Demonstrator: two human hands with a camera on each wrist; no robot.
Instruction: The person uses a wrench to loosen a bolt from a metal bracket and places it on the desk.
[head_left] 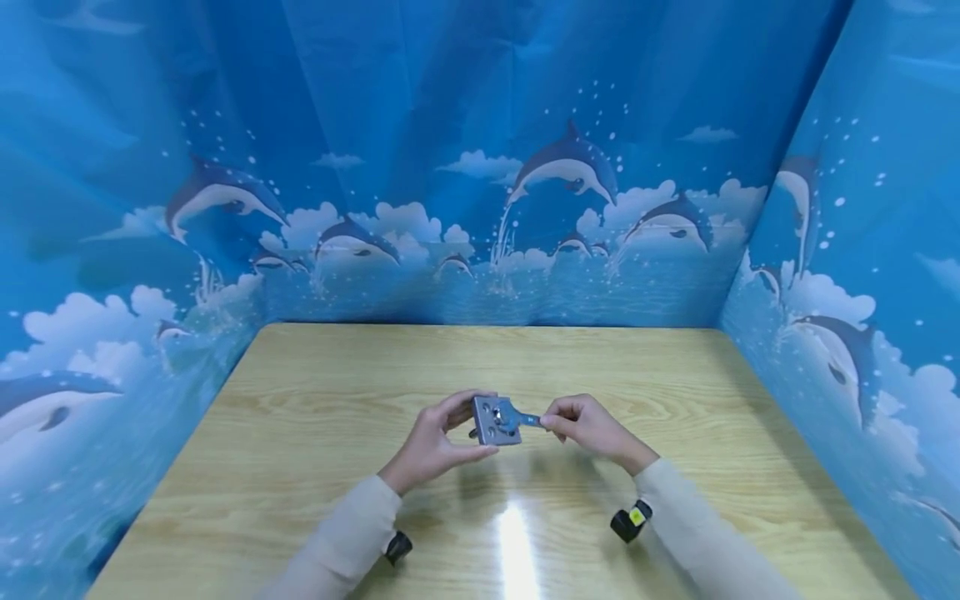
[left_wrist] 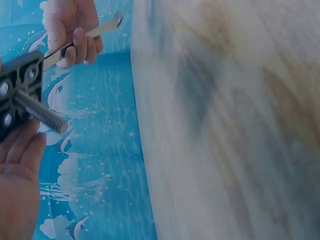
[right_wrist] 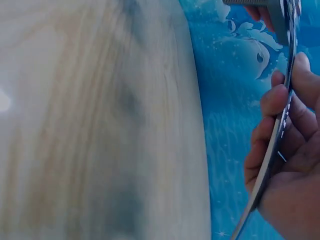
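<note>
My left hand (head_left: 431, 446) grips a square grey metal plate (head_left: 483, 432) by its edges, above the table. Several holes pierce the plate, and a threaded bolt (left_wrist: 42, 112) sticks out of its back face in the left wrist view. A wrench (head_left: 530, 420) lies with its head against the plate's front, around or over the hardware at its middle; the exact fit is hard to tell. The wrench's handle is pinched between the thumb and fingers of my right hand (head_left: 592, 429). In the right wrist view, the wrench's shaft (right_wrist: 267, 162) runs along the curled fingers.
Below both hands spreads a light wood-grain table (head_left: 337, 375), with a bright glare spot near its front. Blue curtains (head_left: 450, 125) printed with dolphins stand behind it and along both sides. Each sleeve carries a small black wrist camera (head_left: 626, 523).
</note>
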